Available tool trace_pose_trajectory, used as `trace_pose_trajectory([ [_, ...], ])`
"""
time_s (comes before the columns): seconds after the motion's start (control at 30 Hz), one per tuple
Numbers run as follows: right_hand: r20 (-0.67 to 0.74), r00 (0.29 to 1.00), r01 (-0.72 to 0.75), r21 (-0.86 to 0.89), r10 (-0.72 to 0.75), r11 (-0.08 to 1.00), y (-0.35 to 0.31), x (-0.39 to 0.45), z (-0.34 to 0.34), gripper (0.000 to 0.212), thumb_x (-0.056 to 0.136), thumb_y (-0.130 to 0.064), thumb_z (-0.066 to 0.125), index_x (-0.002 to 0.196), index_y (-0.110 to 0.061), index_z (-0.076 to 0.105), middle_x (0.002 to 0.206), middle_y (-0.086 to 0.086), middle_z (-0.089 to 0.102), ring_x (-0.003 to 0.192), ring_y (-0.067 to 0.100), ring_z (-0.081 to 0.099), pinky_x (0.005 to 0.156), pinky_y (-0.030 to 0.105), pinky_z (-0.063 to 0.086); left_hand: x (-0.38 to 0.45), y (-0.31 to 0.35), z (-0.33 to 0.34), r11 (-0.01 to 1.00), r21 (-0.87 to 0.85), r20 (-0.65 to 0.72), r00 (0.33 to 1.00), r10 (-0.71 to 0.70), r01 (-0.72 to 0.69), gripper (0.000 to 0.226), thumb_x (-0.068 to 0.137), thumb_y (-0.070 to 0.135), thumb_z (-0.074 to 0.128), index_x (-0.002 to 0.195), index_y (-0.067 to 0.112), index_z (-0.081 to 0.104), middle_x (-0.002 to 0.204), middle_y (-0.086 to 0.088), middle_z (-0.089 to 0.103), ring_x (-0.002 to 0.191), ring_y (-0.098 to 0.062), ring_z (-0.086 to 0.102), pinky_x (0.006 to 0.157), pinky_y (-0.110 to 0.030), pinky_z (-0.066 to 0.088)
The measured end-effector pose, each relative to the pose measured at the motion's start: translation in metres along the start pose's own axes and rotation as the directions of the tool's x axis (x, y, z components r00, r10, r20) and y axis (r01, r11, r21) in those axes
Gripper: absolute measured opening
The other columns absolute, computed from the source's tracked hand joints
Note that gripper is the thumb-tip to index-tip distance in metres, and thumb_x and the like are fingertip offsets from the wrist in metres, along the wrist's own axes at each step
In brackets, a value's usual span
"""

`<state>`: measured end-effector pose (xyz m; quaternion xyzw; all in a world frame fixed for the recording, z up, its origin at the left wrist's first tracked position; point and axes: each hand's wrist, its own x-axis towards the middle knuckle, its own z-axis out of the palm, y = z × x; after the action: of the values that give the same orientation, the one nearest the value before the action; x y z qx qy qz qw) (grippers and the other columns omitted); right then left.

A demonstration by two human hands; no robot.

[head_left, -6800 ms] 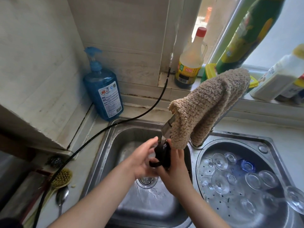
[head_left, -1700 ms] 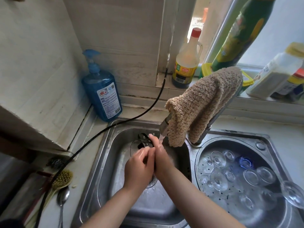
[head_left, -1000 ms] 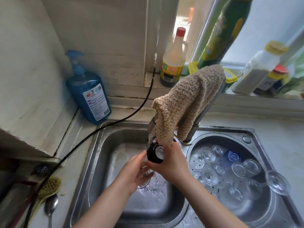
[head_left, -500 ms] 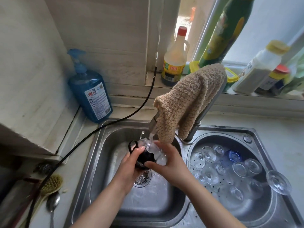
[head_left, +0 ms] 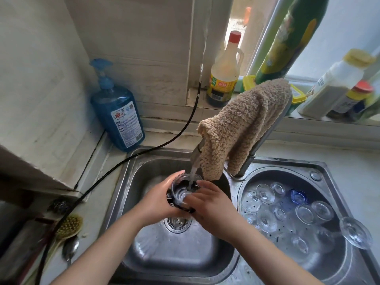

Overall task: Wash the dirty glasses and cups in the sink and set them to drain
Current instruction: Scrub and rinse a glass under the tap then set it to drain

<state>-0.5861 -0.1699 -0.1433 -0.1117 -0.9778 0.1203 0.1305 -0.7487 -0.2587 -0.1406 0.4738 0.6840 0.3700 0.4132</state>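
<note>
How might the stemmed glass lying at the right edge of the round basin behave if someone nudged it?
The stemmed glass lies tipped at the round basin's rim, so it may well roll or slide. It looks thin and clear, hence probably fragile. It is probably wet, so likely slippery.

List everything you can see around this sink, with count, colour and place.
Clear glass cup with black base: one, under the running tap, in both hands.
Beige fuzzy cloth: one, draped over the tap.
Blue soap pump bottle: one, back left corner.
Upturned clear glasses: about a dozen, one blue, right basin.
Red-capped sauce bottle: one, windowsill.
Black cable: one, across the left counter.
Yellow scrub brush: one, left counter.
Left hand: holds cup.
Right hand: holds cup.
</note>
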Motion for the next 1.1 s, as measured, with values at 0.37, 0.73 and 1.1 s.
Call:
trace_pose_trajectory([
  [0.37,0.275,0.958,0.015,-0.315,0.076,0.949,0.007,0.003,-0.008,0.062,0.055,-0.023,0.070,0.116,-0.014,0.066,0.112,-0.004,0.070,0.116,0.014,0.060,0.104,0.040,0.032,0.002,-0.009,0.030,0.978,0.208,-0.201,0.979,0.019,0.024,0.077,0.052,0.038,0.082,0.120,0.036,0.045,0.113,0.017,0.057,0.100,-0.010,0.059,0.080,-0.036,0.053],
  [0.73,0.377,0.875,-0.448,0.391,0.304,0.804,-0.027,0.013,-0.013,0.072,0.079,-0.017,0.063,0.144,-0.020,0.032,0.141,-0.006,0.048,0.131,0.003,0.036,0.118,0.022,0.006,0.000,-0.010,0.039,0.954,0.255,-0.297,0.951,-0.079,0.159,0.066,0.063,0.028,0.079,0.120,0.031,0.045,0.118,0.011,0.056,0.100,-0.020,0.059,0.072,-0.033,0.048],
  [1.1,0.363,0.931,0.023,-0.180,0.045,0.983,0.013,-0.001,-0.016,0.060,0.054,-0.009,0.071,0.110,-0.028,0.067,0.120,-0.012,0.064,0.121,0.010,0.054,0.101,0.049,0.042,-0.007,-0.013,0.028,0.957,0.207,-0.246,0.958,-0.148,0.201,0.068,0.050,0.040,0.086,0.102,0.034,0.044,0.100,0.016,0.059,0.091,-0.011,0.060,0.075,-0.036,0.053],
])
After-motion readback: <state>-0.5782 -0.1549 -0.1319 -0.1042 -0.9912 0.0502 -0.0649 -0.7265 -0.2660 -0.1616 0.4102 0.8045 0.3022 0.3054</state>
